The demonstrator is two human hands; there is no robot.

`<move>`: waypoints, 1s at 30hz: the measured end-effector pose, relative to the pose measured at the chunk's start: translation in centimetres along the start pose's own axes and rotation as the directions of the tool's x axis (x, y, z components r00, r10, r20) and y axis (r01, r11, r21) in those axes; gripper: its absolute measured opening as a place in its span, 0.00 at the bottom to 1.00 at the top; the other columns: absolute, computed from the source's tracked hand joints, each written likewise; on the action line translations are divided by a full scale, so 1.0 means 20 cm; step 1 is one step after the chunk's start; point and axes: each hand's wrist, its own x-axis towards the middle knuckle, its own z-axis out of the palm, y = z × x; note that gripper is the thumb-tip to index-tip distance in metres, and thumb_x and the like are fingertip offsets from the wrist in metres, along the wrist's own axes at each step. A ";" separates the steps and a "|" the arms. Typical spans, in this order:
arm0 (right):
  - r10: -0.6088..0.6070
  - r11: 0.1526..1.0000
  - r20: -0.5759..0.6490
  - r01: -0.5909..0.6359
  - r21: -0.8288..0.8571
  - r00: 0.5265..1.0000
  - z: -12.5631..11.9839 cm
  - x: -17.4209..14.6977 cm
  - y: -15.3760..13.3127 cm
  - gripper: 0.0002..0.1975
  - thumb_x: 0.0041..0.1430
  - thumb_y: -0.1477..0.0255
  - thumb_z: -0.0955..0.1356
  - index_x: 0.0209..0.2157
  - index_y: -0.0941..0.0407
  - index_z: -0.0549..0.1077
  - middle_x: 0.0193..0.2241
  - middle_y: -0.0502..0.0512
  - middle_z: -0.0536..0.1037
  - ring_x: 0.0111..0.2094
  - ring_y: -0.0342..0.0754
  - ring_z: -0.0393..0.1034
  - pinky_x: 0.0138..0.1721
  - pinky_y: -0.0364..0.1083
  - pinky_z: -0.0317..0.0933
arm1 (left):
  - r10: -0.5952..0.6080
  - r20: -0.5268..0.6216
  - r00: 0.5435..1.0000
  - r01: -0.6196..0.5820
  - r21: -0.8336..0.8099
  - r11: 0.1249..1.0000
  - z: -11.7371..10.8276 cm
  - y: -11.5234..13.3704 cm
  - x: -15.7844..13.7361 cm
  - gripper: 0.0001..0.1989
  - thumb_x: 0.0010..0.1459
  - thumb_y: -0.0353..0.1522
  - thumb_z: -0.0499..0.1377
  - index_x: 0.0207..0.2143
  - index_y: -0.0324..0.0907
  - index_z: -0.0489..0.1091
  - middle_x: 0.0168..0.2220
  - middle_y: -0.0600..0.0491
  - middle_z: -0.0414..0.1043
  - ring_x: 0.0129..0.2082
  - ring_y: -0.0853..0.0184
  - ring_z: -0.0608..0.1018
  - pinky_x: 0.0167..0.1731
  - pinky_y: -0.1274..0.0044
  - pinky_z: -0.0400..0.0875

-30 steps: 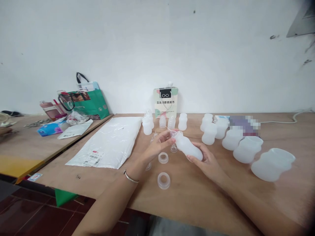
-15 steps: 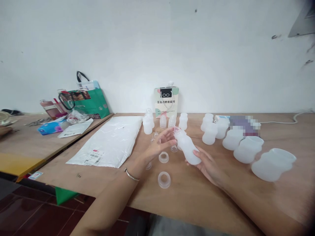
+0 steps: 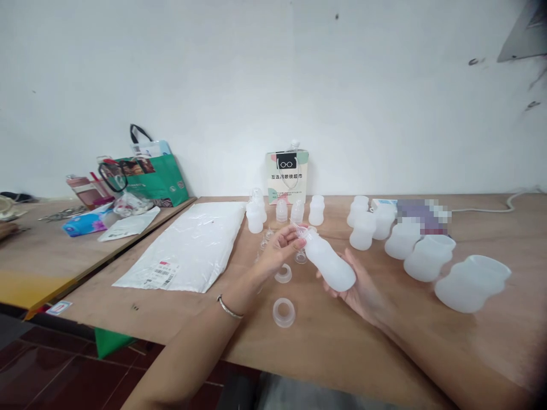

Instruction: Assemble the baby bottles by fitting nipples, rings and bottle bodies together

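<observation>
Bottle (image 3: pixel 329 263), tilted; right hand (image 3: pixel 359 289) grips its lower half, left hand (image 3: pixel 280 249) pinches its top; ring (image 3: pixel 284 323), near worktop (image 3: pixel 333 341) front edge.

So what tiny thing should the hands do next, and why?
Perhaps the left hand should twist the clear piece while the right hand steadies the bottle: the left hand pinches that piece at the bottle's neck, and the right holds the bottle's lower end.

Right grip (image 3: pixel 358 289) partly behind bottle (image 3: pixel 329 262)
</observation>
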 end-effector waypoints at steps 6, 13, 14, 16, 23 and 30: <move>-0.031 0.998 -0.082 0.026 -0.057 0.996 -0.01 0.00 0.00 0.16 0.49 0.63 0.68 0.39 0.53 0.63 0.34 0.52 0.73 0.29 0.45 0.70 0.31 0.46 0.66 | -0.012 -0.024 1.000 0.013 0.012 1.000 0.00 0.00 0.00 0.22 0.48 0.36 0.62 0.46 0.39 0.66 0.46 0.46 0.69 0.45 0.62 0.71 0.43 0.74 0.64; -0.066 0.981 -0.062 0.053 -0.186 0.996 -0.03 0.02 0.00 0.24 0.51 0.52 0.62 0.42 0.54 0.62 0.40 0.58 0.71 0.36 0.50 0.70 0.37 0.50 0.65 | 0.024 -0.073 0.997 -0.018 0.091 0.996 0.00 0.02 0.00 0.21 0.47 0.37 0.62 0.44 0.39 0.68 0.45 0.47 0.70 0.46 0.62 0.71 0.45 0.73 0.63; -0.175 0.944 -0.121 0.131 -0.304 0.977 -0.03 0.03 0.02 0.25 0.46 0.55 0.67 0.43 0.53 0.60 0.42 0.56 0.69 0.38 0.50 0.68 0.38 0.49 0.65 | 0.030 -0.082 0.996 -0.022 0.106 0.994 0.00 0.03 0.00 0.20 0.47 0.37 0.62 0.43 0.39 0.69 0.45 0.47 0.71 0.45 0.62 0.71 0.45 0.73 0.63; -0.290 0.842 -0.145 0.180 -0.508 0.946 -0.03 0.02 0.03 0.27 0.40 0.61 0.72 0.42 0.51 0.60 0.42 0.53 0.68 0.41 0.50 0.66 0.40 0.48 0.63 | 0.030 -0.069 0.997 -0.022 0.113 0.993 0.00 0.04 -0.01 0.20 0.48 0.37 0.61 0.43 0.39 0.69 0.44 0.47 0.71 0.44 0.62 0.71 0.44 0.73 0.63; 0.033 0.930 0.199 0.043 -0.365 0.980 0.00 -0.02 0.01 0.21 0.50 0.62 0.67 0.44 0.54 0.61 0.35 0.53 0.71 0.36 0.48 0.67 0.41 0.49 0.60 | 0.014 0.068 0.998 -0.013 -0.023 1.000 0.03 0.06 -0.04 0.26 0.46 0.40 0.62 0.47 0.39 0.66 0.46 0.44 0.70 0.44 0.60 0.73 0.41 0.73 0.65; -0.130 0.858 0.036 0.131 -0.496 0.991 -0.02 0.00 0.05 0.20 0.48 0.63 0.68 0.40 0.53 0.60 0.33 0.50 0.68 0.30 0.43 0.63 0.31 0.43 0.59 | -0.015 -0.059 0.998 0.017 0.030 0.999 0.04 -0.04 -0.01 0.21 0.42 0.39 0.65 0.37 0.36 0.70 0.36 0.47 0.74 0.36 0.64 0.75 0.36 0.75 0.66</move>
